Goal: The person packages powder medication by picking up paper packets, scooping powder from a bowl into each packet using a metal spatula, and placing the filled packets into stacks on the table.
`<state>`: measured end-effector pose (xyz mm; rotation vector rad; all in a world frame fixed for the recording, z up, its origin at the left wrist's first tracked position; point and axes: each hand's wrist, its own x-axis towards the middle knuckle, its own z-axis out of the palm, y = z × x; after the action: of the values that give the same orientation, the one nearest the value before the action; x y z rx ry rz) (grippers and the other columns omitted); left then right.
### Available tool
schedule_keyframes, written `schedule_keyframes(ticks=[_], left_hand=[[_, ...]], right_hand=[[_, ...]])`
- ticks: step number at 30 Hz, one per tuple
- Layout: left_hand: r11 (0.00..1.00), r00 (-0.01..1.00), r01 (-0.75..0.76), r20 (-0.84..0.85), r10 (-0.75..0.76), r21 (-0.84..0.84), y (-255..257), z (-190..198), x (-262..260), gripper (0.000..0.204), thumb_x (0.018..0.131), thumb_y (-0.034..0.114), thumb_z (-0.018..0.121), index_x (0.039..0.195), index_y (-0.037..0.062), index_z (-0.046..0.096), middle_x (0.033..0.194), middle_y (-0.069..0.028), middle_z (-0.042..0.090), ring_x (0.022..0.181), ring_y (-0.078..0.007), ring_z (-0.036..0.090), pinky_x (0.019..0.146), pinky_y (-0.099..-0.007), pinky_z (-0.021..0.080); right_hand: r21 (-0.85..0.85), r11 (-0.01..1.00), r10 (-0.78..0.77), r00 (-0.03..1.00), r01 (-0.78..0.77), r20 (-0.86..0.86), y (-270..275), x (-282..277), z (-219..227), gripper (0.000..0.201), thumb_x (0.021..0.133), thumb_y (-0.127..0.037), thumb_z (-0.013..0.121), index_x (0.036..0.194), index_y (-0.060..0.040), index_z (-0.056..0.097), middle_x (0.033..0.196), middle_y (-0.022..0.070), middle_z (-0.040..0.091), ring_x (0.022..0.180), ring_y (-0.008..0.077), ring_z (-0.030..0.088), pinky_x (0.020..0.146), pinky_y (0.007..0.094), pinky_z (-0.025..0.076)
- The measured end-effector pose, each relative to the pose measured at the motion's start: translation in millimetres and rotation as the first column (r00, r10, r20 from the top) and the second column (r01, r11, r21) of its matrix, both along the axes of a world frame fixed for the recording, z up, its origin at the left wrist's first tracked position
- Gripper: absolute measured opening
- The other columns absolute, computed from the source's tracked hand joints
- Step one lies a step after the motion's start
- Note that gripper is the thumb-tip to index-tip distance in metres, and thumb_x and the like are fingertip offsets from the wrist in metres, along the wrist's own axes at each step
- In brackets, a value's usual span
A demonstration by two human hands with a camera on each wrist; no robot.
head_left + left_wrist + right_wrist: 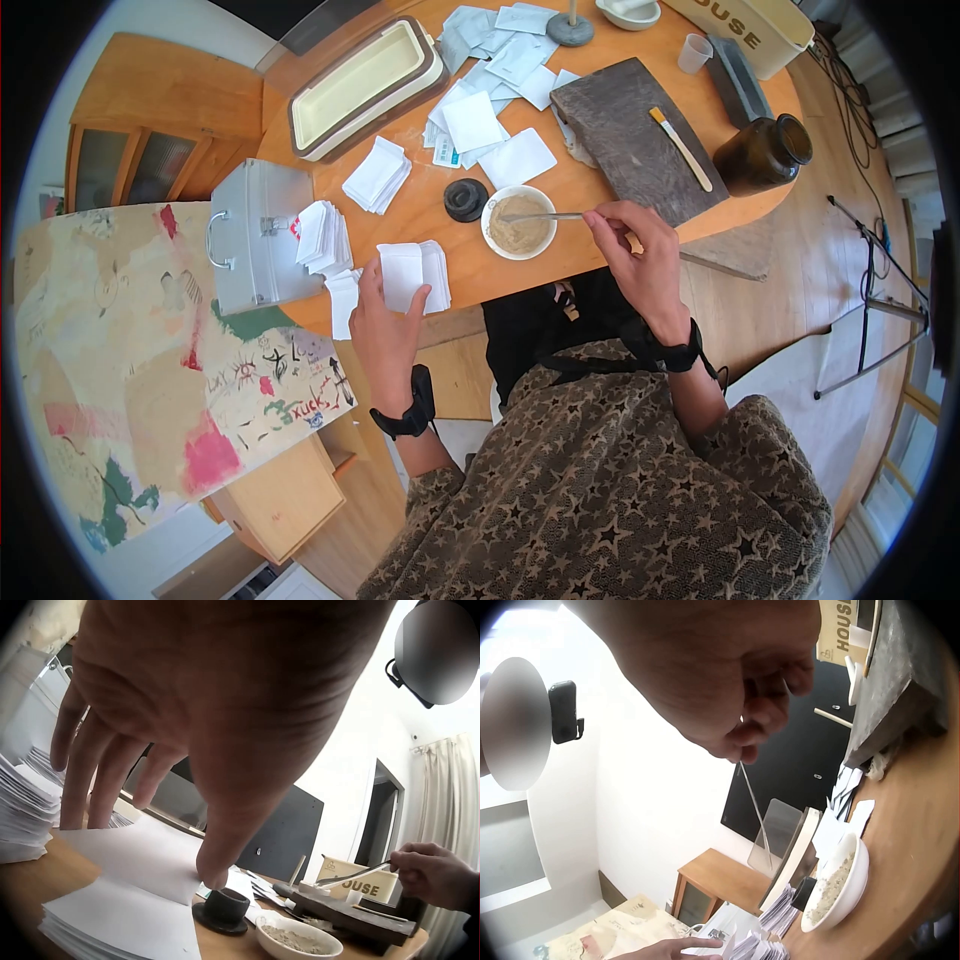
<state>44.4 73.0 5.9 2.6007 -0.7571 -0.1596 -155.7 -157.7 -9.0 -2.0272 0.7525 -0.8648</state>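
My right hand (640,255) pinches a slim metal spatula (545,216) by one end. Its other end is held out in the air over a white bowl (545,245) of beige powder (515,236). My left hand (385,325) spans a white paper packet (402,268), fingers straight along one edge and thumb (217,855) at the other. That packet lies over a stack of packets (112,922). Just beyond, a small black cup with a wide flange (466,200) stands beside the bowl.
More white packet stacks (377,175) lie near a silver case (260,235). Behind are a cream tray (365,85) and scattered pale packets (515,60). To the right, a dark slab (640,130) bears a brush (682,150), beside a brown jar (765,155).
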Motion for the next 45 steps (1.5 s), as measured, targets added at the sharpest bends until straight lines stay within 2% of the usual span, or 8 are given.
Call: schedule_keyframes(ticks=[2,4,7,10,12,26,37,45], left_hand=[[0.999,1.000,-0.017,0.000,0.017,0.032,1,-1,-1,0.073,0.082,0.028,0.084,0.141,0.0040,0.048,0.125,-0.0222,0.068,0.113,-0.0388,0.066,0.094,-0.0454,0.052],[0.998,1.000,-0.031,0.001,0.031,0.062,1,-6,-2,0.073,0.082,0.028,0.084,0.141,0.0044,0.047,0.125,-0.0225,0.068,0.114,-0.0387,0.066,0.094,-0.0455,0.052],[0.999,1.000,-0.006,0.030,0.004,0.049,0,-14,-4,0.072,0.085,0.035,0.081,0.142,0.0058,0.048,0.125,-0.0216,0.068,0.113,-0.0379,0.067,0.094,-0.0449,0.051],[0.984,0.996,-0.053,-0.055,0.063,0.167,-3,-13,-7,0.072,0.087,0.042,0.078,0.142,0.0067,0.048,0.126,-0.0208,0.068,0.115,-0.0362,0.066,0.096,-0.0455,0.049],[0.989,1.000,-0.011,0.012,0.010,0.145,1,-16,-6,0.072,0.087,0.045,0.076,0.142,0.0069,0.049,0.127,-0.0199,0.067,0.117,-0.0358,0.064,0.099,-0.0466,0.045],[0.991,0.998,0.056,-0.005,-0.056,0.119,10,-21,-4,0.068,0.087,0.044,0.076,0.137,0.0053,0.052,0.124,-0.0206,0.067,0.115,-0.0380,0.063,0.101,-0.0477,0.043],[0.993,0.997,0.075,-0.022,-0.073,0.090,10,-22,-6,0.068,0.087,0.044,0.076,0.137,0.0041,0.053,0.126,-0.0204,0.066,0.117,-0.0373,0.062,0.103,-0.0482,0.043],[0.992,0.996,0.089,-0.038,-0.086,0.084,13,-25,-4,0.066,0.087,0.042,0.077,0.136,0.0033,0.054,0.126,-0.0204,0.066,0.116,-0.0368,0.063,0.102,-0.0474,0.043]], right_hand=[[-0.001,1.000,0.010,1.000,-0.010,-0.001,1,1,-3,0.009,0.091,-0.009,0.075,0.091,-0.0007,0.071,0.076,0.0066,0.067,0.065,0.0155,0.059,0.065,0.0285,0.044],[-0.004,1.000,-0.006,0.998,0.006,0.057,1,4,-5,0.009,0.090,-0.011,0.076,0.090,-0.0028,0.072,0.071,0.0053,0.066,0.057,0.0169,0.055,0.062,0.0304,0.039],[0.007,1.000,-0.012,0.999,0.012,0.051,0,3,-7,0.010,0.090,-0.012,0.076,0.090,-0.0028,0.072,0.071,0.0056,0.066,0.057,0.0169,0.055,0.062,0.0305,0.039],[-0.003,1.000,-0.008,0.999,0.008,0.048,-1,2,-9,0.010,0.090,-0.012,0.076,0.090,-0.0026,0.072,0.071,0.0061,0.066,0.058,0.0172,0.055,0.061,0.0309,0.039],[0.014,1.000,-0.024,0.999,0.024,0.042,0,2,-9,0.010,0.090,-0.012,0.076,0.089,-0.0024,0.072,0.071,0.0064,0.065,0.057,0.0176,0.055,0.061,0.0312,0.040],[0.095,0.994,-0.041,0.998,0.047,-0.054,-2,7,-25,0.016,0.091,-0.016,0.074,0.086,-0.0025,0.069,0.065,0.0079,0.062,0.054,0.0208,0.054,0.060,0.0337,0.041],[-0.013,0.998,-0.055,0.991,0.054,-0.121,-2,10,-25,0.014,0.091,-0.016,0.074,0.083,-0.0051,0.068,0.062,0.0053,0.061,0.053,0.0205,0.056,0.060,0.0333,0.041],[-0.016,0.998,-0.055,0.989,0.053,-0.134,-2,12,-29,0.015,0.091,-0.017,0.073,0.082,-0.0054,0.067,0.062,0.0057,0.060,0.053,0.0210,0.056,0.061,0.0335,0.042]])
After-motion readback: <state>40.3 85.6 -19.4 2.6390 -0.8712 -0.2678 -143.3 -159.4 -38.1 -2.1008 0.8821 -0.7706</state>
